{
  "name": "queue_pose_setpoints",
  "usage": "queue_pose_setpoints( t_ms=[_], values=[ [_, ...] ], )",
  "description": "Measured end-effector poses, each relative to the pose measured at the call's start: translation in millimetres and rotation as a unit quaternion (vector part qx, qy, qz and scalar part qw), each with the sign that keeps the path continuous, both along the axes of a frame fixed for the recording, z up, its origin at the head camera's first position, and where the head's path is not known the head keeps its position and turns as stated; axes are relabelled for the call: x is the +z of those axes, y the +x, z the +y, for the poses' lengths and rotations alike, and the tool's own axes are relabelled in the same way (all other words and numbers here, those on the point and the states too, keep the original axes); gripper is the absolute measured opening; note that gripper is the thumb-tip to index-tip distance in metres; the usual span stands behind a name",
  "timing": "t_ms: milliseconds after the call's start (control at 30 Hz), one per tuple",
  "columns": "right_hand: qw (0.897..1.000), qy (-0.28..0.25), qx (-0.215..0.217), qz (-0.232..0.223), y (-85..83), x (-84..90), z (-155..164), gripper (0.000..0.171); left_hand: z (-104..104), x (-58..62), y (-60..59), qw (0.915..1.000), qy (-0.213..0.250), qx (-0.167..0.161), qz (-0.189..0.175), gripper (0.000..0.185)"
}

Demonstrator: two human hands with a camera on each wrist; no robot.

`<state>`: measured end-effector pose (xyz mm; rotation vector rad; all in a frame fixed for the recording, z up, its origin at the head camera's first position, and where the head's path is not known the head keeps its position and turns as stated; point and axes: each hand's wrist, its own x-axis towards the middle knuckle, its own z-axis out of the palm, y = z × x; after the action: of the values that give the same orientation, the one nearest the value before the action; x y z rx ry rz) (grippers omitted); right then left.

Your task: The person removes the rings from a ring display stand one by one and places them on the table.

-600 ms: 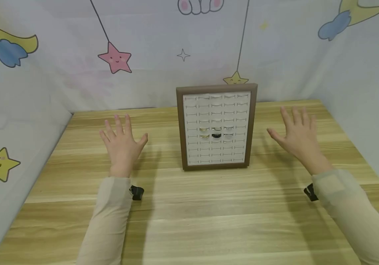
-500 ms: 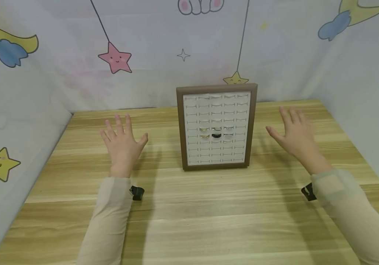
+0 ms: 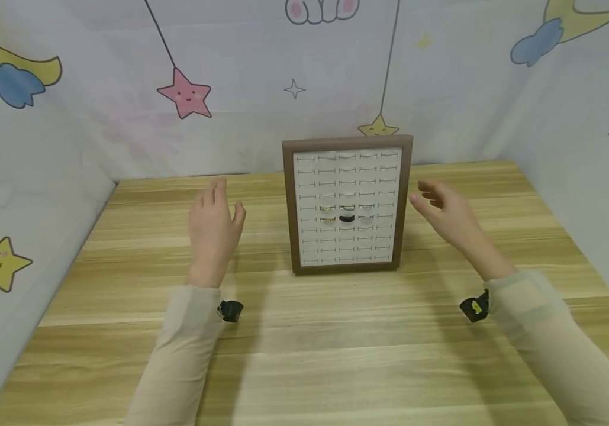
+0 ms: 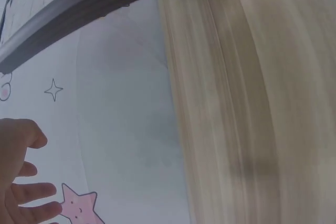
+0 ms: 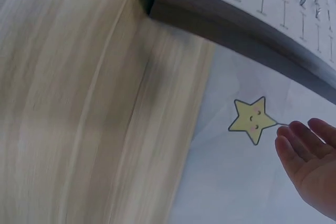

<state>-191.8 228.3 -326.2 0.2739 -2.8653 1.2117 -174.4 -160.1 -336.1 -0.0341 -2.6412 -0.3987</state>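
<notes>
A brown-framed ring display board (image 3: 348, 204) stands upright near the back of the wooden table (image 3: 304, 331), its white panel full of slots. A few rings (image 3: 347, 213) sit in its middle rows, gold, silver and one dark. My left hand (image 3: 215, 228) hovers left of the board, fingers straight, palm turned toward it, holding nothing. My right hand (image 3: 445, 216) hovers just right of the frame, fingers relaxed and empty. The right wrist view shows the board's frame (image 5: 236, 30) and my fingertips (image 5: 310, 153). The left wrist view shows the frame edge (image 4: 89, 1) and my fingers (image 4: 23, 198).
Cloth walls printed with stars and moons (image 3: 184, 92) close in the table at the back and both sides. Small black wrist cameras (image 3: 229, 310) sit under each sleeve. Bare wood lies in front of the board.
Both hands have moved inward toward the board and turned edge-on, from flat spread palms. The right hand is now close beside the frame.
</notes>
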Motion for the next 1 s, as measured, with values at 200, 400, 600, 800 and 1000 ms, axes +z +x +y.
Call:
queue_pose_setpoints(
  t_ms=[200, 400, 600, 800, 1000],
  values=[
    [0.997, -0.07, 0.021, -0.034, -1.2, 2.7, -9, 0.066, 25, 7.0, 2.9, 0.9939, 0.019, -0.053, 0.095, 0.036],
    [0.99, -0.112, 0.045, -0.074, -3.7, 1.2, -14, 0.071, 52, 14.2, 8.2, 0.983, 0.024, -0.107, 0.148, 0.028],
    [0.989, -0.11, 0.04, -0.09, -4.2, -0.8, -18, 0.072, 72, 17.6, 13.7, 0.9725, 0.016, -0.165, 0.163, 0.025],
    [0.989, -0.111, 0.036, -0.094, -4.4, -2.5, -20, 0.063, 85, 14.5, 14.7, 0.9705, 0.032, -0.208, 0.117, 0.023],
    [0.989, -0.113, 0.036, -0.09, -6.0, -5.1, -23, 0.057, 94, 8.0, 10.0, 0.975, 0.067, -0.207, 0.043, 0.019]
  ],
)
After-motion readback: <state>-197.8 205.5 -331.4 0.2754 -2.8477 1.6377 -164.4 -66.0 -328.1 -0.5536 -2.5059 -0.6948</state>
